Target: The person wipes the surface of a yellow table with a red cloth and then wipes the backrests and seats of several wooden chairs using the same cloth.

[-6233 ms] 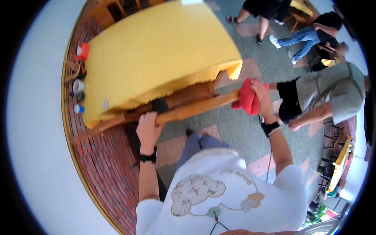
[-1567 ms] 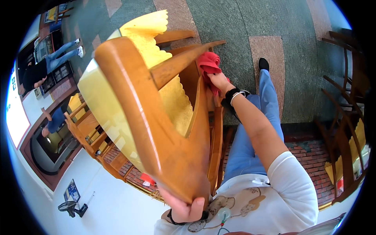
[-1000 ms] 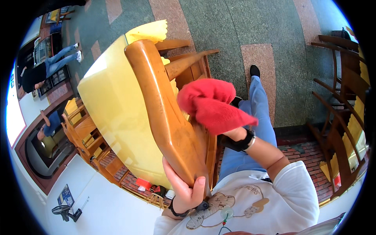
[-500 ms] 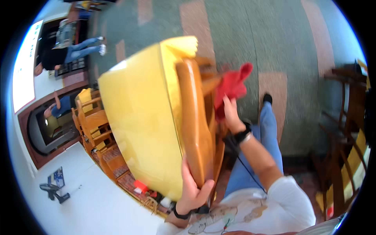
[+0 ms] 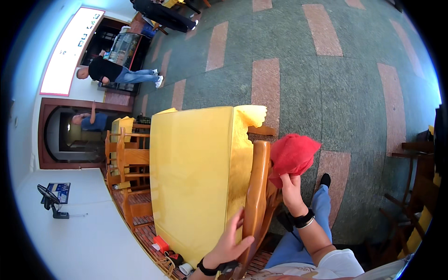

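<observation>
My right hand (image 5: 292,191) is closed on a red cloth (image 5: 295,156), bunched and held beside the far end of a wooden chair's back (image 5: 255,191). Close to the near part of that top rail is my left hand (image 5: 227,243). Its fingers are stretched out along the rail's left side, with the thumb apart and over the wood. Just left of the chair stands a long table with a yellow cloth (image 5: 191,177) under a clear, shiny cover.
More wooden chairs (image 5: 133,156) line the table's left side. A red box (image 5: 161,242) and a white cup (image 5: 185,269) sit at its near-left edge. Dark chairs (image 5: 410,205) stand at right. People (image 5: 109,70) are farther off. A fan (image 5: 51,198) hangs on the white wall.
My view has shifted, and the table and chair appear lower and farther right. The red cloth is more bunched up. My left hand's grip on the chair rail has loosened.
</observation>
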`<state>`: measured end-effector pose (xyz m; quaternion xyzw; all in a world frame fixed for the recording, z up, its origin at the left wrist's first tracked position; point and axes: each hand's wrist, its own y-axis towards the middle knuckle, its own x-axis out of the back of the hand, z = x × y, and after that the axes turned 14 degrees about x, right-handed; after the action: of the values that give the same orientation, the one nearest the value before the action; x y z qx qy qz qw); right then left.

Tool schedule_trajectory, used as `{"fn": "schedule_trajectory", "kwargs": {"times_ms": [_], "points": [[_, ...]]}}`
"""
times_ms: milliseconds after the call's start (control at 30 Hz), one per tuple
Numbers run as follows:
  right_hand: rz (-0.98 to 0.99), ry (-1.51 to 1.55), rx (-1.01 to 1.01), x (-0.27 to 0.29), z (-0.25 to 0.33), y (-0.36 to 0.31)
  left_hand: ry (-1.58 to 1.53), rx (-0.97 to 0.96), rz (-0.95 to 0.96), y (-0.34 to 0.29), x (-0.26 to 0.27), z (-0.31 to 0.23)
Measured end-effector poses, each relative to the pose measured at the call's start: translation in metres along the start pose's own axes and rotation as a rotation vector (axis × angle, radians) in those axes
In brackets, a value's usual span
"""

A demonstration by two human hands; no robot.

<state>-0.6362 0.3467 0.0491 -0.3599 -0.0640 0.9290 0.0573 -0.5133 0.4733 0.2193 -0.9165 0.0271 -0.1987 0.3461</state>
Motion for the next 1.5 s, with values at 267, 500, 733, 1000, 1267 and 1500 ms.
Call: {"fn": "schedule_trajectory", "kwargs": {"times_ms": [267,500,733,1000,1267,1500], "points": [[0.173,-0.061,-0.036,0.004,0.013,0.014,0.432,-0.36,-0.287,0.073,0.011,-0.082],[0.278,-0.152,-0.086,0.002,0.016,0.033,0.782,-0.389,-0.188,0.097,0.017,-0.102],[0.351,-0.235,-0.122,0.05,-0.026,0.064,0.343,-0.514,0.074,0.119,0.027,-0.073],[0.266,-0.137,-0.39,0.043,0.026,0.035,0.306,-0.511,-0.083,0.154,0.013,-0.062],[0.377,-0.165,-0.283,0.036,-0.026,0.052,0.212,-0.308,0.057,0.156,0.034,-0.089],[0.178,-0.222,-0.166,0.083,-0.117,0.092,0.098,-0.236,0.102,0.174,0.026,-0.078]]}}
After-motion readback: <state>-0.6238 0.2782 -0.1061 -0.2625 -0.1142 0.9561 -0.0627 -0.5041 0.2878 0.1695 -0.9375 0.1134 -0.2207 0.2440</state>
